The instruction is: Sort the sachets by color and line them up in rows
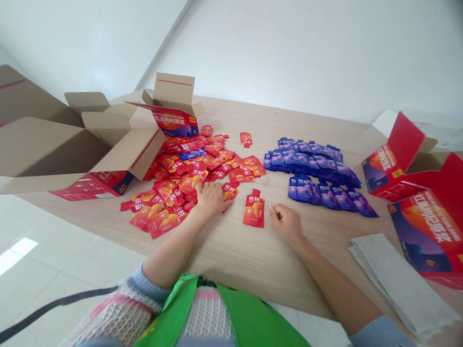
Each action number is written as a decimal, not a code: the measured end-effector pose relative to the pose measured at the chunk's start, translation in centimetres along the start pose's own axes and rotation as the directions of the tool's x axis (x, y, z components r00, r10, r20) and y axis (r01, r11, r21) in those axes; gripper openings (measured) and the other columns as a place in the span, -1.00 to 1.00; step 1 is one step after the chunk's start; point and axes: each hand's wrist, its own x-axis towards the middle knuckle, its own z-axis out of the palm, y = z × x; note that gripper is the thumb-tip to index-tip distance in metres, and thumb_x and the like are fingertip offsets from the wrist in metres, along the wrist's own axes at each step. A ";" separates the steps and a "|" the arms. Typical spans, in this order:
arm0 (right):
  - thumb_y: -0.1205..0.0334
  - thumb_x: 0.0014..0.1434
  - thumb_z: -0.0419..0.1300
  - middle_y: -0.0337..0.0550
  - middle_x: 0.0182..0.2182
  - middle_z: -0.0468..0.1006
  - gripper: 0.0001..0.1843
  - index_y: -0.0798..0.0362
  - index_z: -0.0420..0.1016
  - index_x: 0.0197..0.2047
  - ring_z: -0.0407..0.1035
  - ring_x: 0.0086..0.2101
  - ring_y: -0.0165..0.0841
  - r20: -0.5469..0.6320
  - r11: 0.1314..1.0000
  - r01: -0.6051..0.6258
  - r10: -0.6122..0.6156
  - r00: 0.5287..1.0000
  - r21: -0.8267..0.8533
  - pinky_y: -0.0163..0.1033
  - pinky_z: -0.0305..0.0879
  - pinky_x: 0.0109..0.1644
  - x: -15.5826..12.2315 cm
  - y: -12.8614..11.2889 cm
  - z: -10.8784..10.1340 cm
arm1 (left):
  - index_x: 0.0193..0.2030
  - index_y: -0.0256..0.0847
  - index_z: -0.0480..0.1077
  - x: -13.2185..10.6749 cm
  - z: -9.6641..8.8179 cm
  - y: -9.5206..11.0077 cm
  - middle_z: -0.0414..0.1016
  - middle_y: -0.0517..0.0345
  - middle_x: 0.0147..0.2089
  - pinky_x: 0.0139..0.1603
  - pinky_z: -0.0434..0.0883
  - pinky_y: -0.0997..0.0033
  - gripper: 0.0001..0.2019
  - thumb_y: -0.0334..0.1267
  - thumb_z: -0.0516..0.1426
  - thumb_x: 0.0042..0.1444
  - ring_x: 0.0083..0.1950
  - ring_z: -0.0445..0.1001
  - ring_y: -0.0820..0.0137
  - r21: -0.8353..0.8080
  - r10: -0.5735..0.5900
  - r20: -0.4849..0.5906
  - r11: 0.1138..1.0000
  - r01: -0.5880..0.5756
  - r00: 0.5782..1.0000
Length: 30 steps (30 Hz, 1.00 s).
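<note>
My left hand (211,197) rests on the near right side of a heap of red pouches (173,188), its fingers spread and touching the pouches at that edge. On the bare wood to its right lies a small stack of red pouches (254,208), caps pointing away from me. Just right of that stack, my right hand (286,222) lies on the table with its fingers curled in, apart from the pouches, and nothing shows in it. Overlapping rows of blue pouches (311,161) are beyond my right hand. One blue pouch (192,154) lies among the red heap.
An open carton (175,120) stands behind the heap, with larger open cartons (112,180) at the left. Two open red boxes (427,226) occupy the right side. A folded grey cloth (401,279) lies near the right front edge. One red pouch (246,139) sits alone farther back.
</note>
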 end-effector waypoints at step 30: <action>0.20 0.32 -0.03 -0.24 -0.44 0.48 -0.78 0.00 0.37 -0.33 0.30 -0.45 -0.38 0.100 0.978 -0.203 0.197 0.975 0.058 -0.26 0.04 -0.33 -1.6 -3.3 -0.9 | -0.05 -0.25 0.36 -4.2 3.1 10.3 0.53 -0.17 -0.16 0.13 0.14 0.00 -0.75 -0.31 -0.12 0.34 0.01 0.44 0.04 -0.331 0.080 -0.194 0.933 -0.141 0.978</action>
